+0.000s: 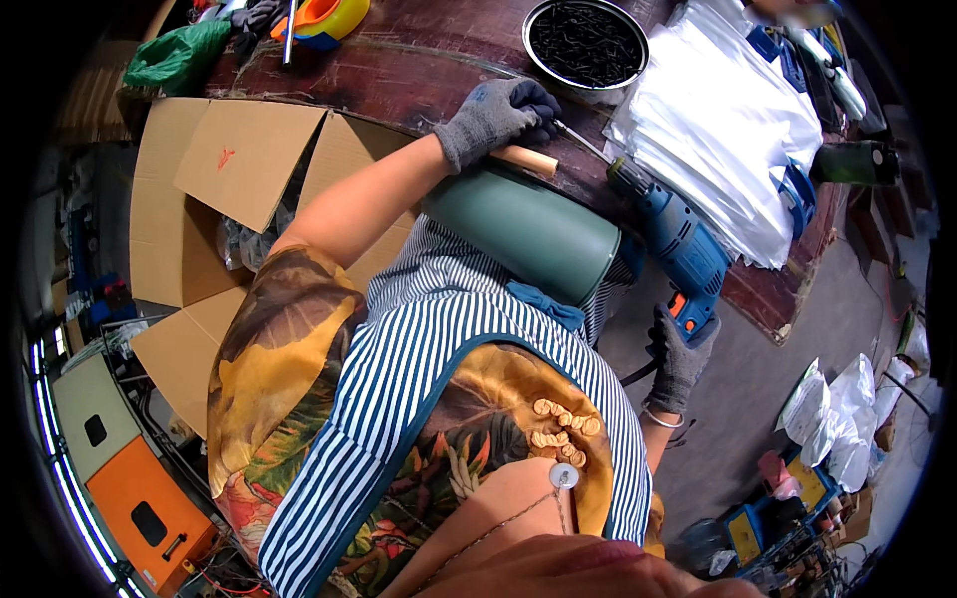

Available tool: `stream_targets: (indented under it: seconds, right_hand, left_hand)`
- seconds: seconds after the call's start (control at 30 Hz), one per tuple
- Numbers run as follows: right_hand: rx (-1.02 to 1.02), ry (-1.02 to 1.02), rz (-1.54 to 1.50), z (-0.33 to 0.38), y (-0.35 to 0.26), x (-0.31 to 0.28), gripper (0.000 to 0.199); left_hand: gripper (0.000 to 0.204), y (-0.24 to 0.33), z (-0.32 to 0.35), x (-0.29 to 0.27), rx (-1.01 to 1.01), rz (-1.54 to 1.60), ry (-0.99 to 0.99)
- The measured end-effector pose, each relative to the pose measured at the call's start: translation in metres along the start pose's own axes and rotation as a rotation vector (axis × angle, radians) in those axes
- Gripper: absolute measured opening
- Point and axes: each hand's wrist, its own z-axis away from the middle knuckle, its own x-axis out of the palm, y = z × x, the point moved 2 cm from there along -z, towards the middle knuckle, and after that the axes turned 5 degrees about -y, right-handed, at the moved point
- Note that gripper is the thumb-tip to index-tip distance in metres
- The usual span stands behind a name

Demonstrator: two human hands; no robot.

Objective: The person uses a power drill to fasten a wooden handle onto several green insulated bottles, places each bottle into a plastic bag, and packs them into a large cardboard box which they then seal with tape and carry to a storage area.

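Observation:
A dark green metal cylinder lies on its side against my striped apron at the edge of a dark wooden table. A pale wooden handle sits on top of it. My left hand, in a grey glove, grips the handle's far end. My right hand, also in a grey glove, holds the grip of a blue power drill. The drill's long bit points at the handle, right by my left fingers.
A round metal bowl of black screws stands on the table beyond my left hand. A stack of white plastic bags lies to the right, with another green cylinder behind it. An open cardboard box is at left.

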Motion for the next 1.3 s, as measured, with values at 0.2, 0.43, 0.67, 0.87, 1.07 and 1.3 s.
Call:
stream_targets:
  seconds: [0.2,0.43,0.67,0.87,1.07,1.3]
  right_hand:
    - [0.158,-0.354,-0.769,-0.022,0.012,-0.008,0.051]
    - [0.307,-0.554,-0.877,-0.044,0.037,-0.027,0.056]
    - [0.401,-0.547,-0.691,-0.053,0.024,-0.08,0.055]
    - [0.458,-0.534,-0.667,-0.055,0.019,-0.094,0.052]
    - [0.454,-0.502,-0.592,-0.037,0.004,-0.103,0.052]
    - [0.496,-0.584,-0.564,-0.028,-0.031,-0.058,0.053]
  left_hand:
    - [0.021,-0.002,-0.005,-0.001,-0.019,-0.025,-0.052]
    - [0.045,0.014,0.022,-0.026,0.343,-0.736,0.37]
    - [0.045,-0.019,0.051,-0.017,0.404,-0.924,-0.091]
    - [0.043,-0.011,0.058,-0.017,0.383,-0.878,-0.111]
    - [0.043,0.001,0.072,-0.017,0.422,-0.88,-0.107]
    - [0.041,0.011,0.074,-0.016,0.384,-0.864,-0.131]
